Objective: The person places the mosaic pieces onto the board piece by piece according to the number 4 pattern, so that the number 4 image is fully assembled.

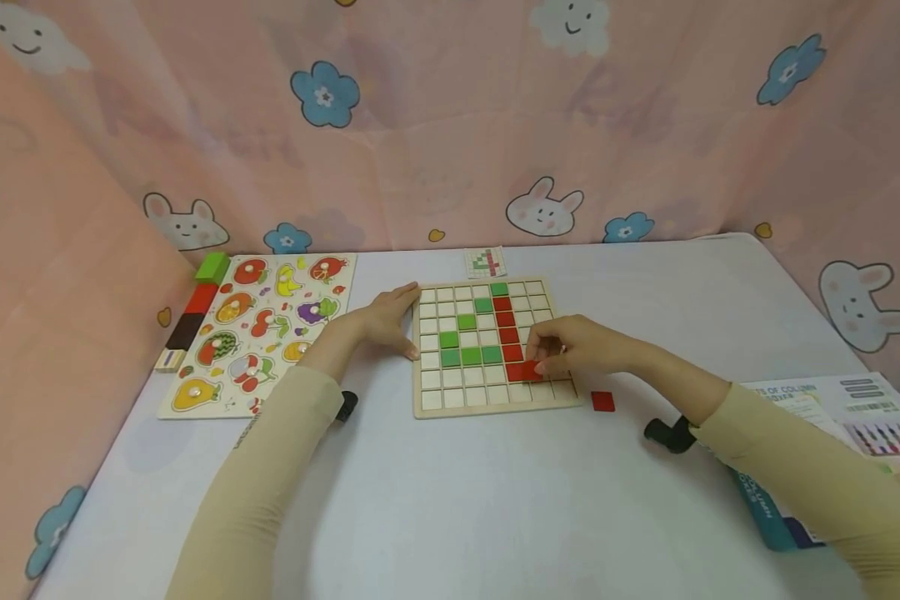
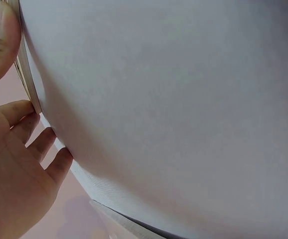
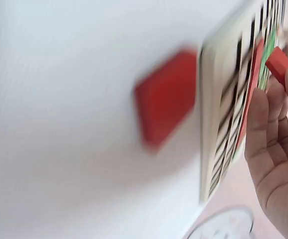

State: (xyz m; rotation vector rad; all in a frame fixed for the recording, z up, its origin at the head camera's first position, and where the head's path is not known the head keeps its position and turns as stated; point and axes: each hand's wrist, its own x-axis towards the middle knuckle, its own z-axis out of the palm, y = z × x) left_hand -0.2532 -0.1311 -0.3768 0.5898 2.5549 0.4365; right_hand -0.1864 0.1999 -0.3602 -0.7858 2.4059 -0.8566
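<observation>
A wooden grid board point(image 1: 495, 410) lies on the table, with green square tiles point(image 1: 467, 322) and a column of red tiles point(image 1: 506, 335) in its cells. My left hand point(image 1: 382, 319) rests at its left edge, thumb and fingers spread along the side. My right hand point(image 1: 581, 343) pinches a red square tile point(image 3: 279, 63) between thumb and fingers, over the lower end of the red column. Another red tile point(image 1: 603, 402) lies on the table just off the board's lower right corner. Behind the board lies a small pattern card point(image 1: 485, 262) showing a green and red grid design.
A fruit puzzle board point(image 1: 270, 325) lies at the left, with green, red and black blocks point(image 1: 198, 298) along its far side. At the right are a printed box point(image 1: 817, 400) and a black object point(image 1: 667, 435) near my sleeve. A pink printed curtain point(image 1: 435, 125) stands behind.
</observation>
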